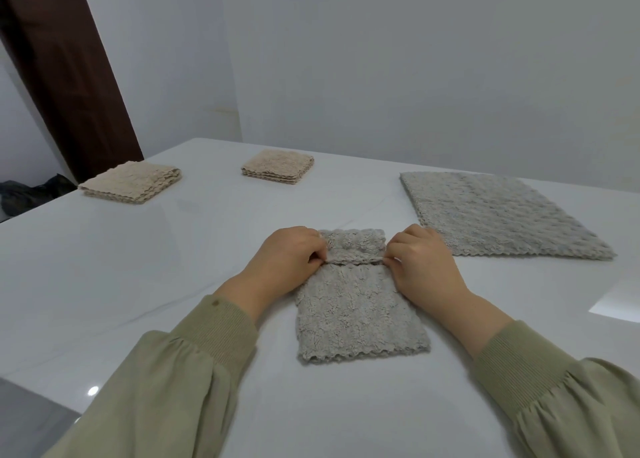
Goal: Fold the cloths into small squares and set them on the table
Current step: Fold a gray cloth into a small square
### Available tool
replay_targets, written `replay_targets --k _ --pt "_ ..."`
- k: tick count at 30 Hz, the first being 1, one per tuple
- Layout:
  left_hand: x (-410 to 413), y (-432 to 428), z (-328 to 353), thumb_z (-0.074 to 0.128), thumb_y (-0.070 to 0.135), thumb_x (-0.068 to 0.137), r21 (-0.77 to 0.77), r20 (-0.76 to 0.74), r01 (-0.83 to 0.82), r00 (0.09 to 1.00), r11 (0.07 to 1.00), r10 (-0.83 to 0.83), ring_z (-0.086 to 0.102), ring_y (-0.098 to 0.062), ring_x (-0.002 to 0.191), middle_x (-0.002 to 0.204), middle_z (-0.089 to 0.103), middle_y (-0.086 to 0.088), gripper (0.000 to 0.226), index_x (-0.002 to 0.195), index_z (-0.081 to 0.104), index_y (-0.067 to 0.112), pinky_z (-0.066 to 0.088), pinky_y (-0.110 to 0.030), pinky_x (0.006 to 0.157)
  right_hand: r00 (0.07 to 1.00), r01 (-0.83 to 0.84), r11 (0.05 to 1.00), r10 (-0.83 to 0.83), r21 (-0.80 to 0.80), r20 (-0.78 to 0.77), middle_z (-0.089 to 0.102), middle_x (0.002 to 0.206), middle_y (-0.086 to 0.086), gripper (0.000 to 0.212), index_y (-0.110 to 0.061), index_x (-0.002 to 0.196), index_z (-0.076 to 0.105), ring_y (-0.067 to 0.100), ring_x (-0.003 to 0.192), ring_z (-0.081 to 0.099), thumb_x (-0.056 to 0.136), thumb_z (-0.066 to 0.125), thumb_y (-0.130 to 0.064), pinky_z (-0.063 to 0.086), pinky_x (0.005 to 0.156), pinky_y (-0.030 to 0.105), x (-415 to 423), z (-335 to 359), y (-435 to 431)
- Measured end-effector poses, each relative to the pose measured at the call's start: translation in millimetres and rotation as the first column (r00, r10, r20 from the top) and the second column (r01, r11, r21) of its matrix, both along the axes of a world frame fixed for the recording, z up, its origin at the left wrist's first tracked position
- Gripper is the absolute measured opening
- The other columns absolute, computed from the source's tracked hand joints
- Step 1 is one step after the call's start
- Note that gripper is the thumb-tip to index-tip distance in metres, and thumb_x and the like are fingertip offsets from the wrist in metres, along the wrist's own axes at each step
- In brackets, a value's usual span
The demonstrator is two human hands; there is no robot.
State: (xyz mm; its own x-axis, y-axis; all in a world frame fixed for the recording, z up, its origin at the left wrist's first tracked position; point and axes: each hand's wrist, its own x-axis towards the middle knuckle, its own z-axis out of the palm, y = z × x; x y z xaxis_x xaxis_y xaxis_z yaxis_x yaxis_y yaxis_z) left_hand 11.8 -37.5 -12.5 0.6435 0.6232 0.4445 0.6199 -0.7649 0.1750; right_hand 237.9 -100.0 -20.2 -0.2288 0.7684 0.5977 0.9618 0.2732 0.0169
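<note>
A grey fluffy cloth [360,312], folded into a long strip, lies on the white table [138,270] in front of me. Its far end is turned back toward me, forming a short flap. My left hand [287,256] pinches the flap's left corner. My right hand [420,263] pinches the right corner. A larger grey cloth [498,215] lies flat and spread out at the right. Two beige cloths folded into small squares sit at the back: one at the far left [130,182], one near the middle [277,166].
A white wall stands close behind the table. A dark brown door frame [65,76] rises at the back left, with a dark bag [31,194] on the floor beside it. The table's left edge runs near the bottom left corner.
</note>
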Motion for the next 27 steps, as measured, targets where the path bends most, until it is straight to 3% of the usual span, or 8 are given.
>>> replay_targets --k 4,9,11,14,18,21,25,27 --pt "0 -2 -2 0.070 0.009 0.078 0.045 0.056 0.007 0.998 0.999 -0.009 0.058 -0.017 0.078 0.078 0.064 0.003 0.006 0.075 0.067 0.014 0.048 -0.030 0.066 0.999 -0.012 0.997 0.016 0.070 -0.048 0.066 0.084 0.006 0.011 -0.011 0.069 0.069 0.030 0.081 0.060 0.065 0.079 -0.011 0.048 0.072 0.039 -5 4 -2" --pt "9 -3 -2 0.066 0.010 0.077 0.138 0.126 0.004 0.992 0.990 -0.022 0.054 -0.017 0.074 0.074 0.060 0.003 0.007 0.072 0.062 0.014 0.045 -0.029 0.059 0.999 -0.033 0.999 0.032 0.034 0.015 0.065 0.096 0.001 0.034 -0.014 0.094 0.067 0.026 0.095 0.057 0.068 0.073 -0.035 0.041 0.083 0.036 -21 3 10" --pt "9 -4 0 0.060 0.013 0.078 0.146 0.147 -0.005 0.989 0.989 -0.017 0.051 -0.015 0.074 0.075 0.059 0.003 0.004 0.074 0.059 0.014 0.043 -0.027 0.060 0.998 -0.051 0.997 0.049 0.055 0.049 0.067 0.087 -0.001 0.022 -0.015 0.087 0.068 0.026 0.090 0.059 0.074 0.061 -0.031 0.041 0.080 0.036 -25 2 16" --pt "6 -4 1 0.057 0.012 0.079 0.120 0.165 -0.025 0.986 0.992 0.005 0.048 -0.014 0.074 0.076 0.057 0.003 0.002 0.077 0.056 0.013 0.040 -0.026 0.060 0.998 -0.046 0.993 0.042 0.105 0.042 0.068 0.072 -0.001 0.025 -0.014 0.072 0.069 0.025 0.076 0.062 0.079 0.046 -0.021 0.036 0.078 0.033 -21 1 18" --pt "4 -2 1 0.061 0.016 0.085 0.047 0.112 -0.083 0.991 0.995 0.077 0.051 -0.014 0.083 0.085 0.059 0.004 0.007 0.091 0.059 0.015 0.042 -0.028 0.067 0.999 -0.014 1.000 0.014 0.005 0.031 0.068 0.069 -0.002 0.029 -0.015 0.070 0.068 0.023 0.072 0.063 0.083 0.045 -0.024 0.035 0.078 0.031 -15 -1 21" --pt "3 6 -6 0.058 0.019 0.087 0.013 0.082 -0.157 0.984 0.988 0.155 0.052 -0.015 0.096 0.098 0.062 0.003 0.018 0.105 0.062 0.015 0.041 -0.027 0.076 0.998 0.024 0.993 -0.031 -0.119 -0.057 0.071 0.076 0.005 0.014 -0.008 0.076 0.070 0.029 0.076 0.064 0.082 0.057 -0.009 0.042 0.077 0.034 -11 -5 24" --pt "21 18 -11 0.052 0.011 0.088 -0.020 0.112 -0.299 0.947 0.954 0.300 0.052 -0.023 0.095 0.097 0.062 -0.005 0.016 0.098 0.063 0.010 0.040 -0.032 0.071 0.982 0.077 0.985 -0.101 -0.153 -0.159 0.070 0.075 0.013 0.015 -0.002 0.080 0.070 0.035 0.070 0.061 0.084 0.056 -0.002 0.045 0.074 0.035 -16 -3 40" --pt "30 18 -8 0.054 0.009 0.086 -0.009 0.197 -0.339 0.922 0.941 0.334 0.054 -0.024 0.090 0.093 0.063 -0.006 0.011 0.093 0.064 0.009 0.042 -0.033 0.068 0.966 0.078 0.995 -0.089 -0.056 -0.245 0.071 0.075 0.013 0.016 -0.001 0.082 0.071 0.033 0.069 0.062 0.083 0.055 0.001 0.046 0.073 0.034 -17 1 43"
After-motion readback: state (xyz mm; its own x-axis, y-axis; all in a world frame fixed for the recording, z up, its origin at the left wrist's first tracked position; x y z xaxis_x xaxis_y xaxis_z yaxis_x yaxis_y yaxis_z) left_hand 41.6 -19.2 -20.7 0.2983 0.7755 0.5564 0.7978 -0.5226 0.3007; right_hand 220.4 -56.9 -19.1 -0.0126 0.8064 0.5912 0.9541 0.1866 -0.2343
